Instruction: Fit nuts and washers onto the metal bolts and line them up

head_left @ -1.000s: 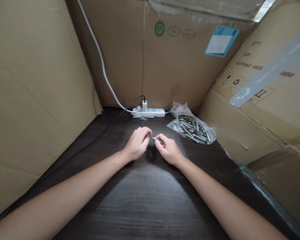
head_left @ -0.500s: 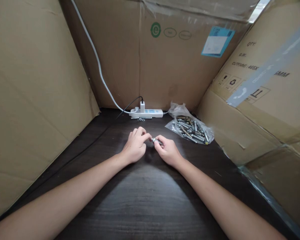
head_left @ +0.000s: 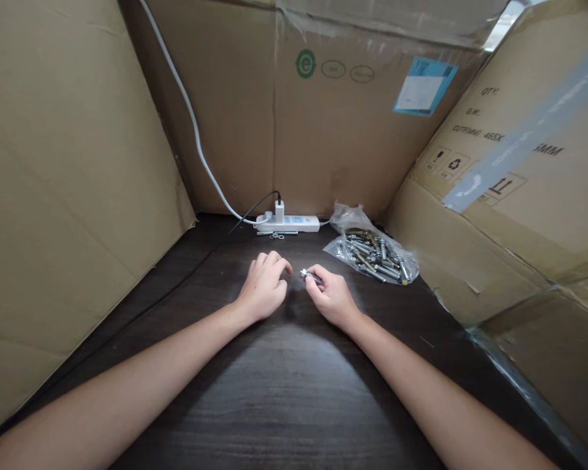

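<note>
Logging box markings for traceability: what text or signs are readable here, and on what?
"e" in a green circle: back carton; the two ovals beside it are unreadable.
"QTY:", "G.W.", "CUT(MM): 465X", "5MM": right carton.
Same carton: recycling sign, up-arrows sign.
Too blurred: blue-white label, power strip print.
No marking legible on the bolt in the right hand.

Tabletop (head_left: 284, 391) free fwd/left; bolt bag (head_left: 372, 251), cardboard walls (head_left: 494, 248) hem rt.
</note>
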### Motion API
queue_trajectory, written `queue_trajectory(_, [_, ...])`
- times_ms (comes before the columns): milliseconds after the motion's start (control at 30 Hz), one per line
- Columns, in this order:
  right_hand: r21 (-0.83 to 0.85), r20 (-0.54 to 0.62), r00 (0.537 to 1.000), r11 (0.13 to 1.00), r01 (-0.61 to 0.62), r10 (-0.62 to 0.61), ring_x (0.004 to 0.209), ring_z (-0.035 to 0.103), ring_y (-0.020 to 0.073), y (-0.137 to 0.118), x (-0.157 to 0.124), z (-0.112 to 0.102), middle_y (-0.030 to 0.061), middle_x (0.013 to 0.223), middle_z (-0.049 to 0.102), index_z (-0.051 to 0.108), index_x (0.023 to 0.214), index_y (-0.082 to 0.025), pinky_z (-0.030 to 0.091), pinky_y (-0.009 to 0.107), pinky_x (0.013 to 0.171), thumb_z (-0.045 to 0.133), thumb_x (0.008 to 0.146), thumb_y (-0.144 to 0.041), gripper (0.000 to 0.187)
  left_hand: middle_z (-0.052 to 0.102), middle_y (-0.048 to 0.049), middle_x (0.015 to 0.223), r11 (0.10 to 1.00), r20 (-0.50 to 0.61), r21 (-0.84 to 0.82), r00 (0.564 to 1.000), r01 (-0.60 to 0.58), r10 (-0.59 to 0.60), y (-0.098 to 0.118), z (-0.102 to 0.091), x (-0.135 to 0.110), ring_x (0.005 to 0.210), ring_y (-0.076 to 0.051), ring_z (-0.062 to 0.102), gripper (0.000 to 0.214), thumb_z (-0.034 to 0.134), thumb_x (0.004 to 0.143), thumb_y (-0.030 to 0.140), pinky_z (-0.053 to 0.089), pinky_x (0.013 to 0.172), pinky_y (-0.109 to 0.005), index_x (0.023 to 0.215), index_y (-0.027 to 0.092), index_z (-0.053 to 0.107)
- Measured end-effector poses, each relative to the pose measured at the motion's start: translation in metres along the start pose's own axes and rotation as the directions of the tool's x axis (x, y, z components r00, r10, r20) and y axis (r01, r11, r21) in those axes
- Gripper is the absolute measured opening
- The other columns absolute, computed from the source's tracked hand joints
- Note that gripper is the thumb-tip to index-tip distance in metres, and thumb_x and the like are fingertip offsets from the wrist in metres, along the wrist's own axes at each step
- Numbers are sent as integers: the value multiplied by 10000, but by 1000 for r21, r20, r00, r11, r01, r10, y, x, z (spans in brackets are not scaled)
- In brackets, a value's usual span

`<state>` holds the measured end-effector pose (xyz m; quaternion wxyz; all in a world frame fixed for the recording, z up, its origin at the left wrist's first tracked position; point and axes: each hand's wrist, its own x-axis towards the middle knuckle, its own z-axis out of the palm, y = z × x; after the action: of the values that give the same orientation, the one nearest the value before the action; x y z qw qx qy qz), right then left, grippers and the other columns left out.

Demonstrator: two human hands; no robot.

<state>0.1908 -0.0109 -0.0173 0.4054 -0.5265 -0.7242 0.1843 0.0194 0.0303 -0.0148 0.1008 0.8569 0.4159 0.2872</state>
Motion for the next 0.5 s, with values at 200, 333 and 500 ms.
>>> queue_trajectory(200, [0,36,999,1000,4,-4,526,457,94,1,0,-1,-29,624,530,582,829,-174,366,189,531,438,829,-280,179,531,-18,901,963,15,-244,992,-115,123,6,-5,-1,852,-178,490,329,453,744,95,395,794,-318,1055,199,479])
queue_trajectory(333, [-14,64,998,1000,14,-13,548,488,97,1,0,0,-18,660,567,594,857,-170,378,190,547,438,833,-273,188,545,-10,877,945,39,-299,988,-131,149,8,-4,-1,820,-159,499,191,458,835,177,395,774,-294,1022,200,493])
queue_trajectory(500, [-63,80,996,997,36,-31,554,504,100,-1,-1,1,-18,656,571,587,849,-176,371,192,549,445,841,-269,171,541,-11,815,975,80,-191,988,-114,131,7,-1,0,767,-161,478,188,347,931,290,376,727,-299,912,187,504])
